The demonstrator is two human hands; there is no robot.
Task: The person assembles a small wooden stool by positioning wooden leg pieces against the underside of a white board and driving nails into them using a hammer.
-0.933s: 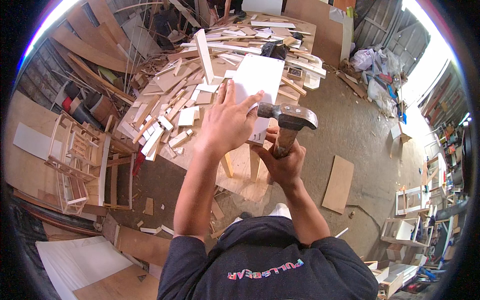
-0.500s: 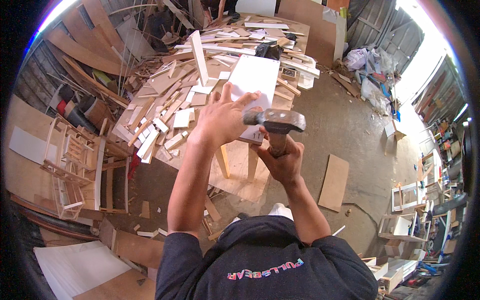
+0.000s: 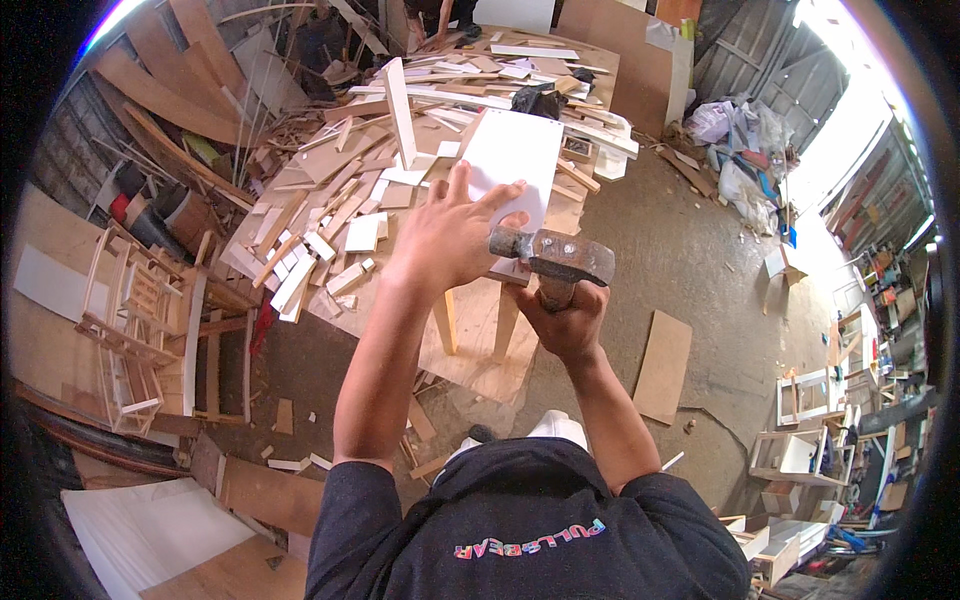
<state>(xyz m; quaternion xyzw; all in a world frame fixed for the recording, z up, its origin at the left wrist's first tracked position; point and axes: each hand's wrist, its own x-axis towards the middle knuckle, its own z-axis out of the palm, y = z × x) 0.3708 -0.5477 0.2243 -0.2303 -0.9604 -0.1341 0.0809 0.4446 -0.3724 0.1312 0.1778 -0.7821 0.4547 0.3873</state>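
A white board (image 3: 515, 150) lies flat on top of wooden legs (image 3: 506, 325), like a small stool or bench, on the plywood worktable. My left hand (image 3: 450, 235) rests on the board's left side with its fingers spread. Its thumb and forefinger point inward, and whether a nail is between them I cannot tell. My right hand (image 3: 570, 322) is closed round the handle of a hammer (image 3: 570, 257). The worn metal head hangs over the board's near right corner, close to my left thumb. It hides much of the board's near end.
Wood offcuts (image 3: 350, 190) cover much of the worktable (image 3: 470, 365), one upright white piece (image 3: 400, 115) among them. A brown panel (image 3: 662, 365) lies on the concrete floor at right. Wooden frames (image 3: 130, 330) stand at left. Bagged scrap (image 3: 740, 150) is heaped at far right.
The hammer head has dropped slightly and shifted a little right, now covering the two nail-like marks seen at the board's near end. My left hand has stayed on the board.
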